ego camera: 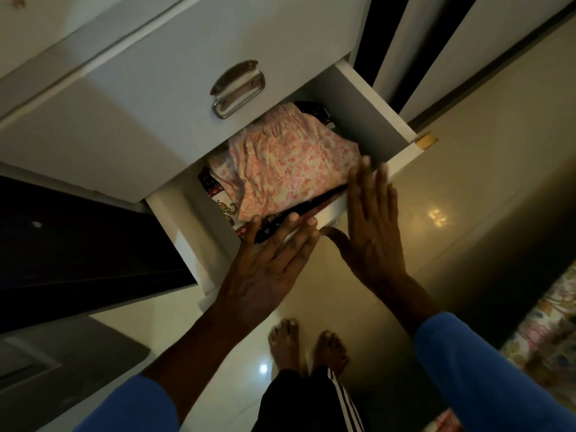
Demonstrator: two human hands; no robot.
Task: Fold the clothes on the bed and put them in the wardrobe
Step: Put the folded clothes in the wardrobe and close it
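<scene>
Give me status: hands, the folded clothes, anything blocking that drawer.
Left hand and right hand open, no grip, flat at front edge of drawer. Pink floral garment folded, on top inside. Stacked high; clearance under upper drawer unclear.

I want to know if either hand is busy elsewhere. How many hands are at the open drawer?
2. The left hand rests, fingers straight, on the front of the drawer; the right hand is beside it, fingers straight too.

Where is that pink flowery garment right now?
Head view, centre: the pink garment lies on top inside the open drawer, below the metal handle.
</scene>
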